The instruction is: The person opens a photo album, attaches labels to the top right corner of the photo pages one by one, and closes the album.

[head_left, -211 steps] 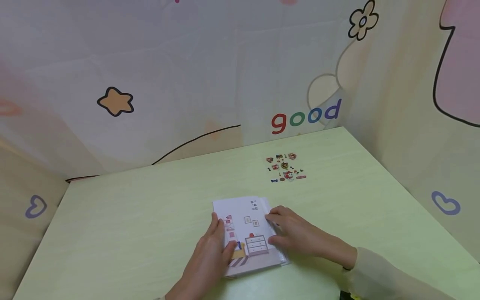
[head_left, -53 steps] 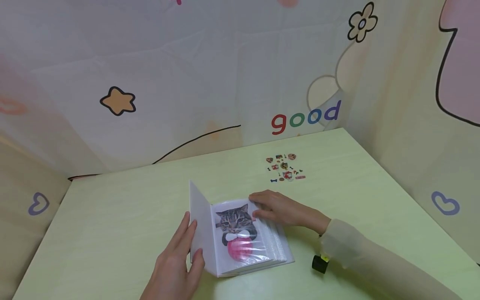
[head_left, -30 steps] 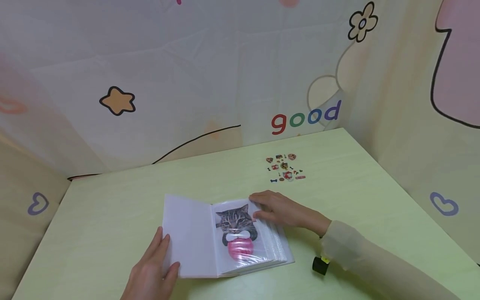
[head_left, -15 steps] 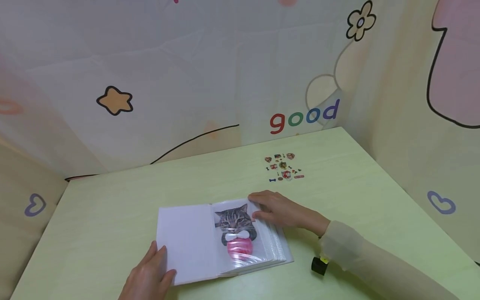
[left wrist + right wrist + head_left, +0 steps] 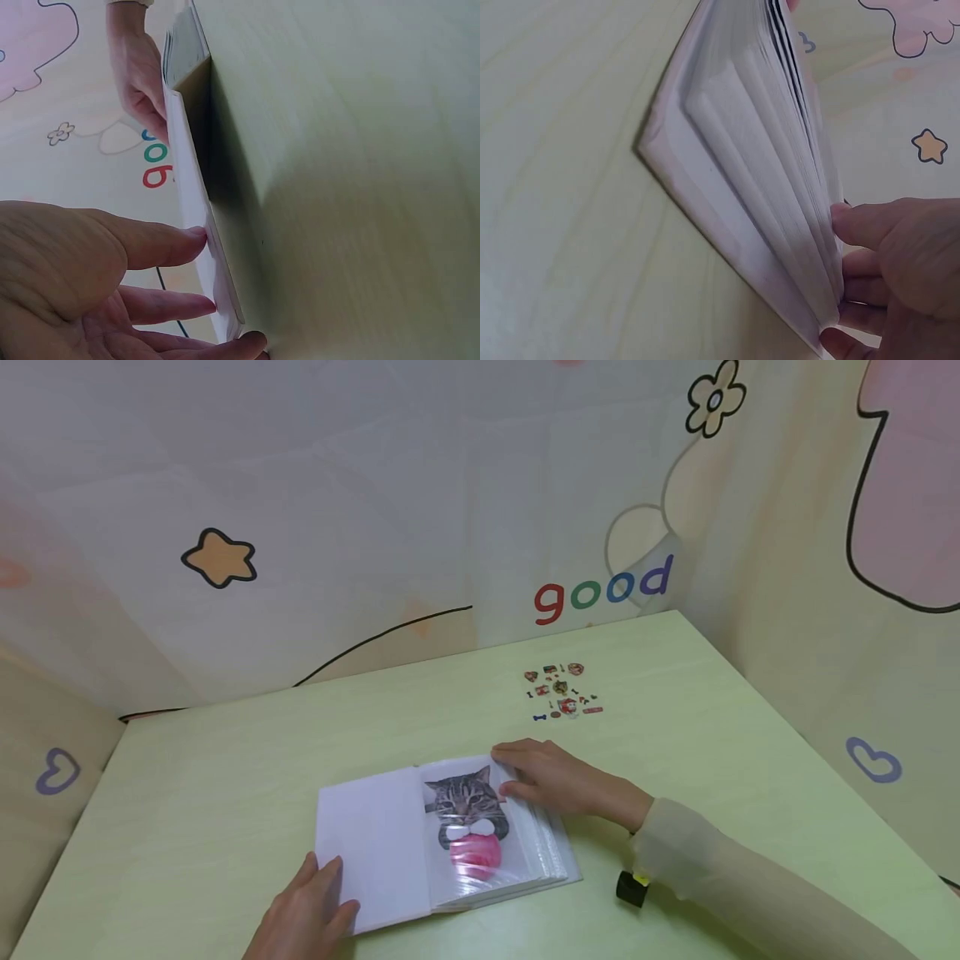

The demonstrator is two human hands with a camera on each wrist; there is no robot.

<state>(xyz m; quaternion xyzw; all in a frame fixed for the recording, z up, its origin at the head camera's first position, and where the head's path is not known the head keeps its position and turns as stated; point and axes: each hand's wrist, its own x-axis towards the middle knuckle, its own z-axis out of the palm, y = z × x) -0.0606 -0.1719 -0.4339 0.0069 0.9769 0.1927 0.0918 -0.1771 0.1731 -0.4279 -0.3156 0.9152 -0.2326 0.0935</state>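
A white photo album [image 5: 375, 843] lies opened on the table, its blank front cover spread to the left. On the right side, a clear sleeve shows a picture of a tabby cat [image 5: 468, 810] with a white bow and a pink ball. My left hand [image 5: 300, 910] holds the lower left edge of the cover, which slopes a little above the tabletop in the left wrist view. At the upper right corner of the pages, my right hand [image 5: 562, 781] grips the album. Its thumb [image 5: 862, 223] lies on the page side, with fingers at the edge.
A sheet of small stickers [image 5: 561, 693] lies farther back on the pale green table [image 5: 225, 793]. Near my right sleeve is a small black object [image 5: 632, 889] with a yellow part. Printed cloth walls [image 5: 375, 510] stand behind and at both sides.
The album was shut at first. My left hand has swung its front cover open to the left and lowered it, baring the cat picture. My right hand has shifted to the upper page corner.
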